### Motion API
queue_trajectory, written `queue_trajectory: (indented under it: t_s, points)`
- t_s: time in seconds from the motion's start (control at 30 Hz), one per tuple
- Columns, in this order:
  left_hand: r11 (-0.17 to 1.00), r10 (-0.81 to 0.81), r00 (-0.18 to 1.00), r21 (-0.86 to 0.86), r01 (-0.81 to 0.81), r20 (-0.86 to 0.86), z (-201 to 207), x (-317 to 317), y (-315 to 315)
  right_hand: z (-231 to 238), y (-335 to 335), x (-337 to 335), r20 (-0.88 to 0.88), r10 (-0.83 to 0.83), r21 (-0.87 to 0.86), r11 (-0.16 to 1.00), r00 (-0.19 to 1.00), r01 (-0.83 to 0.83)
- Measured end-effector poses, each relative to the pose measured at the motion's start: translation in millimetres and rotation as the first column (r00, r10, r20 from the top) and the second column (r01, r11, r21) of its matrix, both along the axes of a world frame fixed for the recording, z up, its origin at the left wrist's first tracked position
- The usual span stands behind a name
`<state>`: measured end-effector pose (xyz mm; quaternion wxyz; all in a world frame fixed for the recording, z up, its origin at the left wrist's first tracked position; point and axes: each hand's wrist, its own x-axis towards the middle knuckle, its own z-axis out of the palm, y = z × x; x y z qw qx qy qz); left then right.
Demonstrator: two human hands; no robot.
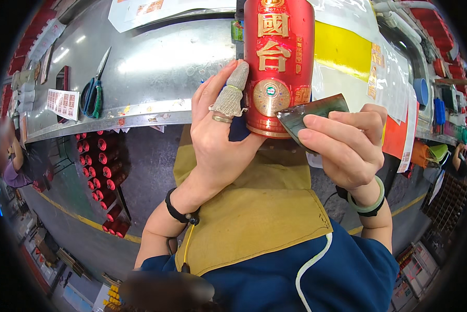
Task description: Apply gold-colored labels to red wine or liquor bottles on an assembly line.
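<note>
A glossy red cylindrical bottle [306, 31] with raised gold characters and a round gold emblem is in front of me; its top is cut off by the view's upper edge. My left hand [218, 130] grips its left side, thumb at the base. A knitted grey cover sits on one of that hand's fingers, with a ring below it. Pinched in my right hand [348, 143] is a thin dark green scraper [311, 117], one corner against the bottle's lower front, beside the emblem.
Left on the metal worktable [155, 62] lie scissors [94, 91] and a sheet of labels [63, 104]. Clear and yellow film sheets [342, 49] cover the right side. Several red cylinders [109, 156] stand in rows below left. Other people are at the far left and right.
</note>
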<state>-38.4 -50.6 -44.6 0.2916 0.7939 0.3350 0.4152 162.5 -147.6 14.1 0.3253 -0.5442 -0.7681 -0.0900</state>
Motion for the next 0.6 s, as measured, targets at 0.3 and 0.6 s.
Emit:
queue_trajectory:
  t_s: [0.3, 0.6]
  points:
    - [0.999, 0.010, 1.000, -0.040, -0.009, 0.026, -3.3, 0.0, 0.5, 3.5, -1.7, -2.8, 0.008, -0.014, -0.034, 0.999, 1.000, 0.014]
    - [0.994, -0.063, 0.996, -0.091, 0.057, -0.070, -0.9, 2.9, 6.0, 30.1, 7.9, -2.8, -0.014, -0.020, -0.018, 1.000, 1.000, 0.020]
